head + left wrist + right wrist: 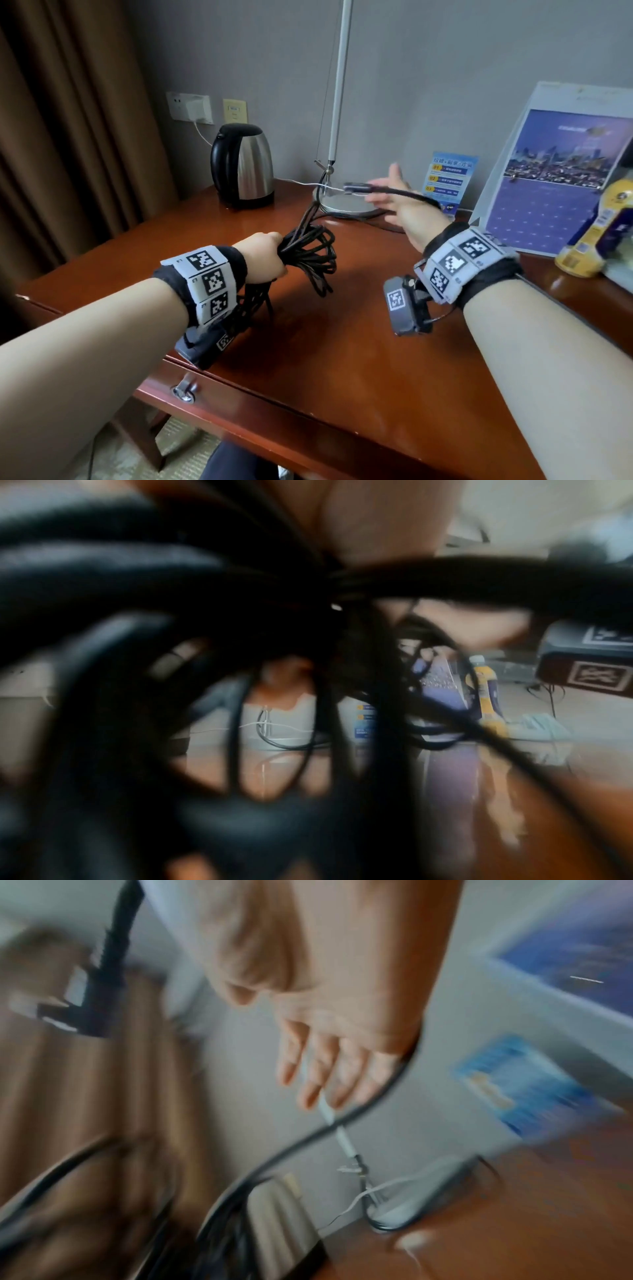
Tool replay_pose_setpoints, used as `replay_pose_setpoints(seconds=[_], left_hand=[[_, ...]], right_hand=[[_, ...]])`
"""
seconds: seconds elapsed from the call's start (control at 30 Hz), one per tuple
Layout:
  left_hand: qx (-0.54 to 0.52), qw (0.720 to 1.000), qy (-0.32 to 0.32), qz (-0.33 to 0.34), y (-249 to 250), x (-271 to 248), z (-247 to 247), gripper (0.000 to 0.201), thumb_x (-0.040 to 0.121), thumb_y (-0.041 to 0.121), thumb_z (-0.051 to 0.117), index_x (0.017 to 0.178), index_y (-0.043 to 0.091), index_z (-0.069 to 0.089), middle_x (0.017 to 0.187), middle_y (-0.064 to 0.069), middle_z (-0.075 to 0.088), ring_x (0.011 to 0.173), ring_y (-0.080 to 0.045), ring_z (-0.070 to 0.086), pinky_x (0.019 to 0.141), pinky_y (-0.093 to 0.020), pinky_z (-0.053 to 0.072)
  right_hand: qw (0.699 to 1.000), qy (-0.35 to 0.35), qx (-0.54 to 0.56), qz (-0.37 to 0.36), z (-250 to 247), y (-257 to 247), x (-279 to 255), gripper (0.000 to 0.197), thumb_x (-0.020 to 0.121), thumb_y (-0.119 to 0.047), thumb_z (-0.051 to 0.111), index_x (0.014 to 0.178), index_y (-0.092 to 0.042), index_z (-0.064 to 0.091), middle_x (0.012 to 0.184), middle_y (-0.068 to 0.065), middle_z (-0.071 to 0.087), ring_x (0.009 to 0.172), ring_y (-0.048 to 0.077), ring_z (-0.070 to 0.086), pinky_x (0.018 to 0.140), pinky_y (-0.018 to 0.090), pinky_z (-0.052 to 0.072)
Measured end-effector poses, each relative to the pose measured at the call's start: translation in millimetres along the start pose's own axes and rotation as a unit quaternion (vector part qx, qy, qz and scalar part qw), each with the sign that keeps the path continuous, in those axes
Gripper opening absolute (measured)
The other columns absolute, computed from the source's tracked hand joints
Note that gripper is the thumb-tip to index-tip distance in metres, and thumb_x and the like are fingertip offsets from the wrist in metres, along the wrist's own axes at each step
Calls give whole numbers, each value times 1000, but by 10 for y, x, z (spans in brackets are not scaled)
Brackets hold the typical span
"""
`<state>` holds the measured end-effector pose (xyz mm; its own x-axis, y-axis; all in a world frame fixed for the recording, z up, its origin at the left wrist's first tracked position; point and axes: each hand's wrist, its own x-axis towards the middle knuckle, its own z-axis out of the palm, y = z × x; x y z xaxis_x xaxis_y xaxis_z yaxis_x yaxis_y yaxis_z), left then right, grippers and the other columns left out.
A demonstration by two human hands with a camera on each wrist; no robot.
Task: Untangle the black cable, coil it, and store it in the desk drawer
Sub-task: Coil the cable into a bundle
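Note:
My left hand (263,253) grips a bundle of black cable (308,253) loops above the brown desk (342,342); the loops hang out of both sides of the fist. In the left wrist view the blurred cable (171,601) fills the picture. A strand runs back to my right hand (397,202), raised with fingers straight, and lies across it without being gripped. Its plug end (356,187) sticks out to the left of the fingers. The right wrist view shows the right hand (325,1042) spread, the cable (359,1112) curving behind it and the plug (99,988) at upper left. The drawer handle (185,390) is below the desk's near edge.
A steel kettle (245,164) stands at the back left, a lamp base (346,205) with a white pole behind the hands. A blue card (448,181), a standing calendar (555,185) and a yellow bottle (596,233) are at the back right. A white wire crosses the lamp base.

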<state>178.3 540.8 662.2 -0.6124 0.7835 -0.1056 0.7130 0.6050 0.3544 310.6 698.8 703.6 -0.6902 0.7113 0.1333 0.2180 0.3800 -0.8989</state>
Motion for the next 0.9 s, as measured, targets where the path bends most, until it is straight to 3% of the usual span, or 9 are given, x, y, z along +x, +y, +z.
replay_pose_setpoints(seconds=[0.1, 0.23, 0.33, 0.4, 0.5, 0.6, 0.7, 0.8, 0.9], left_hand=[[-58, 997, -32, 31, -80, -86, -60, 18, 83, 22, 66, 96, 19, 54, 90, 0, 58, 85, -19, 55, 78, -30, 44], [-227, 973, -2, 43, -64, -141, -108, 16, 82, 13, 68, 80, 25, 57, 75, 4, 58, 77, -15, 52, 76, -28, 42], [-221, 975, 17, 23, 30, -126, -121, 20, 82, 19, 68, 100, 20, 59, 78, 4, 61, 79, -17, 58, 86, -31, 46], [-181, 983, 21, 13, 75, -106, -109, 27, 83, 21, 66, 108, 17, 57, 82, 0, 63, 80, -20, 60, 84, -31, 48], [-110, 994, 12, 11, 131, -110, -80, 23, 86, 20, 63, 106, 13, 55, 81, -3, 62, 74, -19, 60, 73, -28, 49], [-65, 998, -2, 22, 200, -109, -63, 20, 87, 19, 61, 104, 11, 54, 75, -1, 61, 64, -17, 59, 60, -24, 47], [-7, 1000, -9, 29, 276, -115, -66, 18, 86, 21, 62, 99, 11, 55, 72, 0, 62, 61, -15, 57, 54, -22, 43], [47, 998, -5, 35, 312, -121, -59, 21, 83, 22, 63, 99, 8, 59, 78, -3, 62, 70, -20, 57, 60, -26, 43], [101, 993, 20, 55, 349, -128, -51, 18, 83, 21, 61, 95, 9, 59, 82, -4, 59, 74, -22, 53, 63, -28, 41]], right_hand=[[989, -35, -94, 106, -217, 205, -12, 63, 101, -43, 12, 127, -4, 54, 125, 14, 59, 116, 27, 55, 65, 17, 39], [931, -200, -264, 150, -231, 583, -5, 71, 98, -50, 11, 118, -1, 58, 119, 17, 63, 105, 29, 61, 91, 29, 46], [919, -222, -284, 159, -144, 573, -45, 62, 99, -47, 15, 119, -6, 57, 119, 11, 64, 101, 24, 63, 68, 22, 45], [942, -183, -259, 111, -148, 428, -115, 51, 100, -43, 23, 119, -8, 55, 120, 11, 63, 103, 24, 63, 69, 24, 48], [964, -57, -235, -114, -211, 77, -270, 48, 89, -46, 51, 129, -21, 44, 131, 3, 53, 117, 17, 53, 97, 35, 45], [844, -94, -430, -306, -37, -302, -467, 101, 69, -61, 67, 148, -24, 16, 155, -1, 21, 144, 17, 13, 119, 41, 8], [692, -116, -622, -348, 261, -333, -442, 116, 66, -73, 60, 150, -16, 3, 158, 2, 8, 146, 20, -8, 113, 44, -15], [663, -136, -681, -279, 403, -200, -303, 102, 66, -73, 57, 143, -13, 26, 142, 5, 41, 142, 22, 21, 116, 46, -5], [694, -162, -672, -203, 445, -145, -222, 75, 64, -67, 61, 121, -22, 45, 109, 0, 59, 104, 20, 55, 106, 40, 23]])
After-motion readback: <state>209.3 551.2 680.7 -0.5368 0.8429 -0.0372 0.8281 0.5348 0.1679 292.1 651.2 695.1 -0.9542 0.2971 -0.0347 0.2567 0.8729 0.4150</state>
